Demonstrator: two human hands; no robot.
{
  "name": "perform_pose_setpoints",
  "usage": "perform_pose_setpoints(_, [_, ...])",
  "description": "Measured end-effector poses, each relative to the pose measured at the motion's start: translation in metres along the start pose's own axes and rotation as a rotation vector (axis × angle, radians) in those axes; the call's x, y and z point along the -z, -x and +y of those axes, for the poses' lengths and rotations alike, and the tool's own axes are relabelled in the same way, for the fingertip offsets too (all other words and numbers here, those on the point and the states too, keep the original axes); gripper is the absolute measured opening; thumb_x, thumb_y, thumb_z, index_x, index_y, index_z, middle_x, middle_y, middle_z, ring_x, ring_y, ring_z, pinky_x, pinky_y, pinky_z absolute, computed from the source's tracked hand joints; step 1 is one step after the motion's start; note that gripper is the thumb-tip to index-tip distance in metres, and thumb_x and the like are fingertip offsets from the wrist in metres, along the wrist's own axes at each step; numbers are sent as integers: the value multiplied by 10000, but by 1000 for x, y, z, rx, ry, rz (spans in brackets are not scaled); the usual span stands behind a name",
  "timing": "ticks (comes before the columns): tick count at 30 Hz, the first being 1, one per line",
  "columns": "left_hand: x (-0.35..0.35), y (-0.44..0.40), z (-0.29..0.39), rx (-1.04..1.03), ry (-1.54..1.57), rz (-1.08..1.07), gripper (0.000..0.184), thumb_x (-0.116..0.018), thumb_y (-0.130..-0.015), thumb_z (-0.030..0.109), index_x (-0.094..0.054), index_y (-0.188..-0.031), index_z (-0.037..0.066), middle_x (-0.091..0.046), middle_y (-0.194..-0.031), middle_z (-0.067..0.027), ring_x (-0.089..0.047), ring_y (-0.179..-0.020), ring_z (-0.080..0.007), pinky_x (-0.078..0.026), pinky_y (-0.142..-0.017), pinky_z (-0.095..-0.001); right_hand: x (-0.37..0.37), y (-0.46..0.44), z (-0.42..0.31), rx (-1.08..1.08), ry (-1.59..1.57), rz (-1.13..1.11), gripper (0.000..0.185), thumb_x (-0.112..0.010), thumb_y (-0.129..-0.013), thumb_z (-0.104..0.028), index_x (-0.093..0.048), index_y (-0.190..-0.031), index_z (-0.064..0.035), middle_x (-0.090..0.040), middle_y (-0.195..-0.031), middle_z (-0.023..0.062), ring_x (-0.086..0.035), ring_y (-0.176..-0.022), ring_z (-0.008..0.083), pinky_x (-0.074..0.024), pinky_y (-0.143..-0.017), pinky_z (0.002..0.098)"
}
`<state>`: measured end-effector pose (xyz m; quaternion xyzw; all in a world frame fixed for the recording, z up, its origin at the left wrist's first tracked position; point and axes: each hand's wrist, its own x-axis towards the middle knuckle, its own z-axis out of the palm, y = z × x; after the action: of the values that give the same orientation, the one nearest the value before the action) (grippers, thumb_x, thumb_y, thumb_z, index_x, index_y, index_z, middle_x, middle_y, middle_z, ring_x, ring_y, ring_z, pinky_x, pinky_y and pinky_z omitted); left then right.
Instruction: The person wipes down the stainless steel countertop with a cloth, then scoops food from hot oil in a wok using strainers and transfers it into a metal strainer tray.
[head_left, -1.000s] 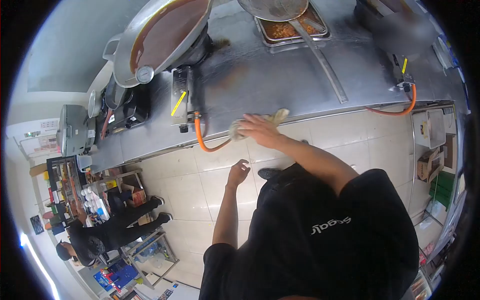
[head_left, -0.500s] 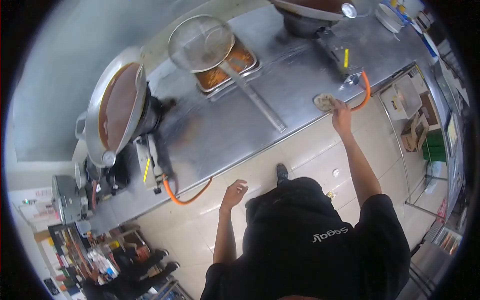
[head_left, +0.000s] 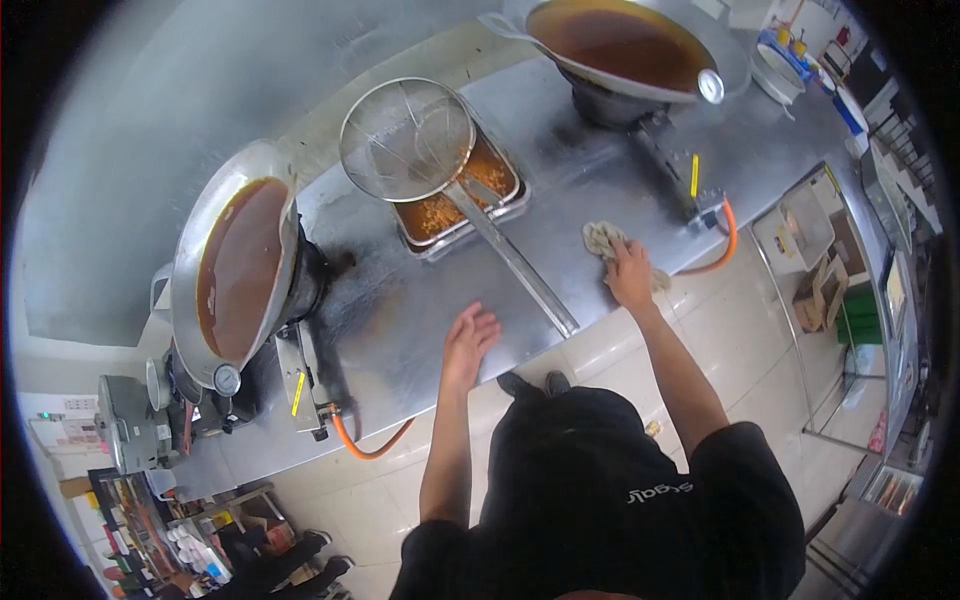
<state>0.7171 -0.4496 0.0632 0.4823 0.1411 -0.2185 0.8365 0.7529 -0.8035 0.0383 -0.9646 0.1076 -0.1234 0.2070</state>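
Observation:
My right hand (head_left: pixel 630 274) grips a crumpled, greyish cloth (head_left: pixel 600 238) against the steel counter, close to its front edge; part of the cloth sticks out beside the wrist. My left hand (head_left: pixel 470 345) is open and empty, held over the front of the counter (head_left: pixel 400 310) with the fingers apart. Between and beyond the hands lies a large wire strainer (head_left: pixel 407 140), its long metal handle (head_left: pixel 520 270) pointing toward me. It rests over a metal tray (head_left: pixel 428 250) that holds brown liquid and crumbs.
A wok of brown liquid (head_left: pixel 240 270) stands on a burner at the left. Another wok (head_left: pixel 620 45) sits at the back right. Both have dial thermometers and orange hoses (head_left: pixel 728 245) below. A wire rack (head_left: pixel 800 340) is at the right; a person's legs (head_left: pixel 300 565) show lower left.
My right hand has moved left and inward over the counter with the cloth. My left hand has risen from beside my body to over the counter edge. The view has shifted closer to the counter.

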Motion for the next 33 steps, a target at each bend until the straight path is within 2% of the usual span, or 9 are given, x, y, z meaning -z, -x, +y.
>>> perform_pose_setpoints(3, [-18,-81,19,-116,162,72,458,-425,-1072,252,-345,-1467,34,-539,-1324,-198,-576,-1200,-338,-512,-1000,-420,4,-6,5,38,-15,-32,462,-609,-859,-129,-562,-1316,-88,-539,-1189,147,-506,-1119,348,-419,-929,500])
perform_pose_setpoints(6, [-31,-138,29,-209,341,371,421,-420,-1072,237,-360,-1422,12,-517,-1352,-214,-584,-1187,-369,-497,-1032,-441,8,-23,-2,15,136,-53,473,-609,-877,-158,-539,-1341,-92,-536,-1192,143,-491,-1141,339,-413,-930,499])
perform_pose_setpoints(9, [-43,-166,31,-312,426,619,264,-436,-1065,205,-445,-1240,7,-552,-1279,-207,-605,-1151,-374,-503,-1031,-463,2,-59,-5,34,187,-41,501,-639,-879,-222,-521,-1338,-61,-533,-1175,132,-508,-1117,317,-415,-888,472])
perform_pose_setpoints(10, [-38,-175,28,-367,430,590,127,-452,-1057,177,-444,-1063,50,-590,-1177,-179,-637,-1096,-338,-523,-1009,-473,-2,-74,-5,51,188,-33,510,-641,-881,-235,-515,-1339,-49,-531,-1181,135,-506,-1122,317,-414,-894,472])
perform_pose_setpoints(13, [-35,-187,20,-458,465,626,88,-458,-1052,155,-431,-1025,76,-607,-1084,-141,-657,-1020,-285,-543,-979,-476,-7,-121,-4,108,170,-50,535,-647,-886,-270,-503,-1336,-19,-525,-1197,144,-501,-1131,319,-411,-912,476])
perform_pose_setpoints(23, [-19,-115,-7,-434,430,712,63,-490,-1033,133,-505,-1089,158,-643,-991,-34,-641,-890,-180,-542,-872,-402,-57,-248,-26,318,44,-82,544,-630,-907,-242,-482,-1379,-16,-510,-1235,154,-496,-1153,330,-424,-923,487])
perform_pose_setpoints(27, [2,-82,-24,-425,430,725,60,-509,-1017,122,-526,-1036,176,-642,-993,4,-634,-884,-157,-528,-836,-344,-75,-293,-57,251,23,-116,514,-622,-917,-215,-489,-1373,-18,-513,-1265,160,-495,-1178,338,-431,-938,496])
perform_pose_setpoints(30, [-31,-56,-5,-389,440,836,65,-461,-1049,185,-486,-994,160,-532,-926,-4,-559,-863,-168,-519,-804,-375,-99,-327,-79,186,-2,-122,507,-611,-927,-216,-486,-1374,-13,-496,-1330,176,-474,-1238,351,-423,-982,512])
perform_pose_setpoints(33, [-25,-31,-11,-306,470,973,115,-501,-1010,113,-480,-904,153,-535,-855,11,-552,-762,-139,-508,-680,-307,-138,-366,-94,209,-29,-8,583,-608,-929,-254,-424,-1439,-40,-480,-1322,165,-469,-1232,366,-425,-956,536])
